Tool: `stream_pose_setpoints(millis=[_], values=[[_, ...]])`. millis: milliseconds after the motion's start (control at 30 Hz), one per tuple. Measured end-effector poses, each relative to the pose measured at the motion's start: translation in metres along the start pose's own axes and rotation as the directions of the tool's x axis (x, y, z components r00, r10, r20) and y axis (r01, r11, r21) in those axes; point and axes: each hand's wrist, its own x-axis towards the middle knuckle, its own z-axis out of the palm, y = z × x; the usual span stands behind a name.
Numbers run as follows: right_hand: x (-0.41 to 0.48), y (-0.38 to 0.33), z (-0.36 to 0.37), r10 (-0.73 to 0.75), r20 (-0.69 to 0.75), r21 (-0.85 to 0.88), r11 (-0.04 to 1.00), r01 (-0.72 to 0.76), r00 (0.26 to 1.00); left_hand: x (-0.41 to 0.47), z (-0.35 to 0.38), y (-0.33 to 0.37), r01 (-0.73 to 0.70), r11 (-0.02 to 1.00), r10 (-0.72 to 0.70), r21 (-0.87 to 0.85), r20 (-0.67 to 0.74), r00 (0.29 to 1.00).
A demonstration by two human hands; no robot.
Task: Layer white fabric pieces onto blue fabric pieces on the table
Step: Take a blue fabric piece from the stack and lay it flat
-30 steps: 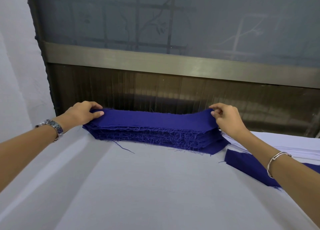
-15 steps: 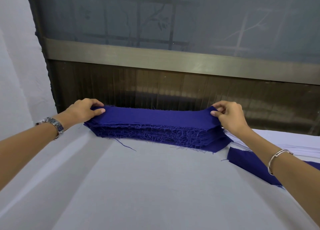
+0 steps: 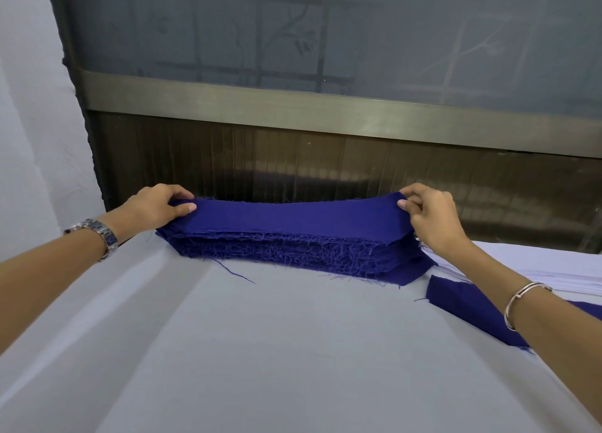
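A thick stack of dark blue fabric pieces (image 3: 293, 240) with frayed edges lies at the far side of the white-covered table (image 3: 260, 351). My left hand (image 3: 156, 206) pinches the left end of the top blue piece, thumb on top. My right hand (image 3: 430, 219) pinches the right end, and both ends are raised slightly off the stack. A single blue piece (image 3: 469, 305) lies flat to the right, partly under my right forearm. A stack of white fabric pieces (image 3: 560, 276) sits behind it at the right edge.
A dark ribbed panel (image 3: 325, 171) and a metal rail (image 3: 325, 110) with frosted glass above rise directly behind the blue stack. A white wall (image 3: 32, 139) stands at the left. The table's white cloth stretches toward me.
Both hands have lifted the ends of the top blue piece a little higher off the stack. The view has shifted slightly.
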Motion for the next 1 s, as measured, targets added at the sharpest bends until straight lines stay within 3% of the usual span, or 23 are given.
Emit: stream_pose_setpoints(millis=[233, 367, 500, 600, 733, 900, 1000], values=[[-0.004, 0.009, 0.001, -0.048, -0.116, -0.046, 0.998, 0.043, 0.992, 0.003, 0.0, 0.003, 0.004, 1.0, -0.004, -0.01, 0.005, 1.0], [-0.011, 0.011, -0.002, -0.113, -0.157, 0.029, 0.992, 0.119, 0.981, 0.006, 0.0, 0.011, -0.032, 0.983, 0.037, 0.18, -0.026, 0.999], [-0.017, 0.015, -0.006, -0.183, -0.132, 0.049, 0.98, 0.191, 0.974, 0.008, -0.004, 0.019, -0.106, 0.96, 0.107, 0.258, 0.013, 0.994], [-0.019, 0.018, -0.007, -0.161, -0.118, 0.076, 0.982, 0.171, 0.98, 0.007, -0.009, 0.021, -0.134, 0.917, 0.143, 0.376, 0.003, 0.99], [-0.019, 0.019, -0.007, -0.052, -0.071, 0.195, 0.979, 0.065, 0.996, -0.003, -0.014, 0.018, -0.168, 0.868, 0.249, 0.467, -0.117, 0.961], [-0.013, 0.016, -0.013, 0.053, -0.081, 0.361, 0.932, -0.02, 0.995, -0.019, -0.02, 0.018, -0.244, 0.894, 0.367, 0.376, -0.303, 0.88], [-0.009, 0.014, -0.029, 0.09, -0.111, 0.395, 0.918, -0.039, 0.99, -0.028, -0.028, 0.024, -0.311, 0.937, 0.348, 0.156, -0.379, 0.857]])
